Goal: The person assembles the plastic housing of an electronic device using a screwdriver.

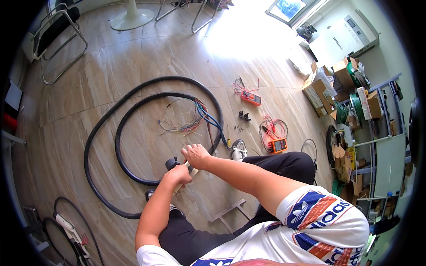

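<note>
In the head view, the person works low over a tiled floor (pixel 57 146). The handpiece (pixel 194 172), pale with a black round part (pixel 171 163) at its left, is near the middle of the frame, just below centre, in front of the person's knees. The left hand (pixel 181 174) is wrapped around it in a narrow, closed grip. The right hand (pixel 195 156) is just above and to the right, fingers curled at the pale piece's upper end; whether they pinch something there is hidden, so its grip cannot be told.

A thick black cable (pixel 90 146) lies in 2 wide loops from the left of centre to the middle of the frame. Inside the loops, thin coloured wires (pixel 195 119) fan out. Right of the loops are 2 meters with tangled leads: a red meter (pixel 251 98) above and an orange meter (pixel 278 145) below. Between them lie black curved pieces (pixel 244 116).

A metal frame (pixel 228 215) is on the floor at lower centre. At lower left, a white connector (pixel 67 228) lies beside another black cable. A chair (pixel 57 33) stands at upper left, and cardboard boxes (pixel 316 96) are piled at the right.
</note>
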A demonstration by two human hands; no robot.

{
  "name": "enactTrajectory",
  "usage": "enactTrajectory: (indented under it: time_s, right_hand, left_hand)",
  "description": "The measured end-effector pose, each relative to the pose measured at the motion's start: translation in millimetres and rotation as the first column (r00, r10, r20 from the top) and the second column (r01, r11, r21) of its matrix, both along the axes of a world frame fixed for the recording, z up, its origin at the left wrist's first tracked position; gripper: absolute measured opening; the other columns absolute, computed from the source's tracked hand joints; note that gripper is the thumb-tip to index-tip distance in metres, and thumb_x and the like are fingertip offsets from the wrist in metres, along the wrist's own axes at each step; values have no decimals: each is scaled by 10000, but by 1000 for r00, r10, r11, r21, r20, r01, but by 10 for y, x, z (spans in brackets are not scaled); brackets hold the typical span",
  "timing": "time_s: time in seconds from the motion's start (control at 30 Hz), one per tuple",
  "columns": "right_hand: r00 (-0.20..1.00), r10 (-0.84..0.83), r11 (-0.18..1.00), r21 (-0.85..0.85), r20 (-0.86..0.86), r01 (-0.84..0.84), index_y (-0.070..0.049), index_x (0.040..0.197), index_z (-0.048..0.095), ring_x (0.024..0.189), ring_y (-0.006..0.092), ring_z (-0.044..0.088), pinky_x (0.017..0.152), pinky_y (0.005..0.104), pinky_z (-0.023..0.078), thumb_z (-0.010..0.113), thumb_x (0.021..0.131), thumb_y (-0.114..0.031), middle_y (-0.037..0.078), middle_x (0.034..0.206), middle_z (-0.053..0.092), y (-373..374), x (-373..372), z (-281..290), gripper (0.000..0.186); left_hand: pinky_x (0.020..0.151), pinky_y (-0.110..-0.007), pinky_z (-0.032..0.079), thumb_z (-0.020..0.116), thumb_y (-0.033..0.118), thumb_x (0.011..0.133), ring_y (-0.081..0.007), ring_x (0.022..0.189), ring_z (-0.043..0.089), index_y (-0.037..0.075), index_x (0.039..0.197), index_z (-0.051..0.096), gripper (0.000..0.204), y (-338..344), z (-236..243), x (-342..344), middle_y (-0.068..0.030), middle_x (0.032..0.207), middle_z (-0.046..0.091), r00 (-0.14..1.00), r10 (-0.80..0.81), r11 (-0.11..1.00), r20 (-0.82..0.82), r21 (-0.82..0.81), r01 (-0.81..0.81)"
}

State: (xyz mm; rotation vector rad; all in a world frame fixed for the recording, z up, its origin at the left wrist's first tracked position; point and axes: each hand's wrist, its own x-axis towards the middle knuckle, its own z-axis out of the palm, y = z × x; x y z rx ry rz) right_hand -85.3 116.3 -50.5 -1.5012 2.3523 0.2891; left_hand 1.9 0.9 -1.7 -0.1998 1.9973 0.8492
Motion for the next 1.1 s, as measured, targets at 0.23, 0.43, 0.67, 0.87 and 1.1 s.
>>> enactTrajectory:
  time_s: [0.23,0.43,0.67,0.87,1.1]
  right_hand:
    - [937,-301,953,82,179,290,-77,1049,605,855,307,698,720,400,534,536,937,-328,145,911,704,-106,8,154,283]
    - [969,-194,980,78,151,184,-72,1116,553,808,323,704,679,431,541,547,922,-270,166,853,701,-52,-176,74,277]
    - [985,-152,951,-258,88,169,-45,1171,497,870,377,678,748,439,533,588,888,-306,170,947,672,236,-154,-155,395]
    - [937,-301,954,60,175,295,-52,1138,511,833,334,702,695,447,543,534,932,-319,163,834,701,82,-145,31,338]
    - [989,-110,993,-26,99,114,-51,1127,512,885,362,662,764,459,513,495,929,-228,192,941,656,204,-195,-31,266]
  left_hand:
    - [854,-365,546,551,83,701,-301,888,712,-99,946,682,333,-43,-28,65,-206,859,719,999,54,999,-6,-3,-54]
    - [812,-379,563,551,80,719,-295,822,724,-96,953,678,319,-41,-78,38,-207,846,718,997,64,998,52,22,-65]
    - [753,-393,580,546,67,731,-303,782,727,-100,925,680,289,36,-11,-5,-211,825,715,998,63,998,-6,23,-62]
    - [754,-389,580,546,60,729,-300,779,727,-100,916,684,283,-13,-108,34,-213,825,715,997,79,996,19,36,-79]
    - [753,-390,580,548,55,727,-296,771,728,-99,927,685,287,9,-104,14,-217,831,715,997,71,997,26,38,-72]
